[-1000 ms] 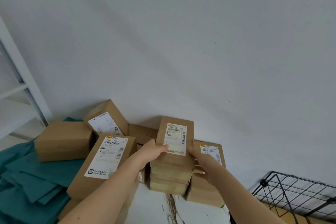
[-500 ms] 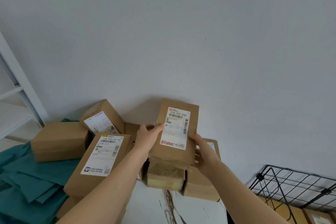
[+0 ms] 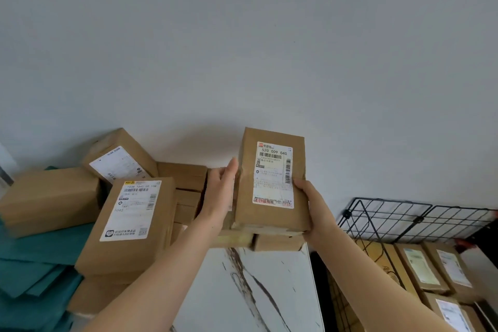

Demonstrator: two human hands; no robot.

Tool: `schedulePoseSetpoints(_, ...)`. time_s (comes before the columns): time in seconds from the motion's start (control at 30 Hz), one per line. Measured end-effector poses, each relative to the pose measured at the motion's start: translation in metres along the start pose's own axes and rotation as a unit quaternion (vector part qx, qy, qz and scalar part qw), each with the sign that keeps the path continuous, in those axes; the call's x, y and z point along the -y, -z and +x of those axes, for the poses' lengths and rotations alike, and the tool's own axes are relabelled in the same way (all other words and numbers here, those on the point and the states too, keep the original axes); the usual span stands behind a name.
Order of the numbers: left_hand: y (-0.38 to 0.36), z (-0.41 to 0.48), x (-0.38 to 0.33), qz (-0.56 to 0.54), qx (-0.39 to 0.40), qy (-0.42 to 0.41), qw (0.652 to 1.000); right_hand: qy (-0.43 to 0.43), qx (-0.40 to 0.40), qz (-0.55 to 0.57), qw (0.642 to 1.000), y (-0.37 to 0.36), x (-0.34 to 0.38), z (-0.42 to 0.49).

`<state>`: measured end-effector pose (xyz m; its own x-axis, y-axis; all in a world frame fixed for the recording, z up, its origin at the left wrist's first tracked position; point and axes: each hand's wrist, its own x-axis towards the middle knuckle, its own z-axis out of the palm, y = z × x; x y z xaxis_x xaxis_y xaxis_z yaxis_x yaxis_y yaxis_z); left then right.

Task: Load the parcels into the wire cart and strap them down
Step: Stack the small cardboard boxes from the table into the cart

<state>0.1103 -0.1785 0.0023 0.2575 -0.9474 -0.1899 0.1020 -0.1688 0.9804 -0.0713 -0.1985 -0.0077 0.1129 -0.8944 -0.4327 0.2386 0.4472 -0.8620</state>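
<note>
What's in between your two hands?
A brown parcel with a white label, seen in the head view. The left hand presses its left side; the right hand grips its right edge.

Up it comes: a brown cardboard parcel (image 3: 246,197), upright, its white label reading 520 009 040 facing us, left hand (image 3: 221,194) flat on its left side, right hand (image 3: 315,207) gripping the lower right corner. More brown parcels (image 3: 134,224) lie heaped at left. The black wire cart (image 3: 390,218) sits at right, labelled parcels (image 3: 423,267) lying inside.
</note>
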Motion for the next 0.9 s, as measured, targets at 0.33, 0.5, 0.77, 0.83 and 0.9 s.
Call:
schedulePoseSetpoints(0.33,-0.058,-0.019,0.028,0.035,0.207,0.115,0.971,-0.02,-0.135,0.05,0.989,0.06,-0.009,-0.053)
schedulePoseSetpoints(0.5,-0.099,-0.024,0.039,0.018,0.219,0.117,0.969,-0.02,-0.157,0.065,0.985,0.094,-0.009,-0.071)
schedulePoseSetpoints(0.77,-0.197,-0.063,0.055,0.04,0.212,0.12,0.969,-0.037,-0.209,0.0,0.977,0.194,0.002,-0.099)
schedulePoseSetpoints(0.83,-0.23,-0.08,0.061,0.043,0.216,0.124,0.968,-0.039,-0.216,-0.004,0.976,0.23,0.005,-0.108)
schedulePoseSetpoints(0.9,-0.265,-0.096,0.066,0.046,0.22,0.12,0.967,-0.041,-0.224,-0.005,0.974,0.268,0.009,-0.118)
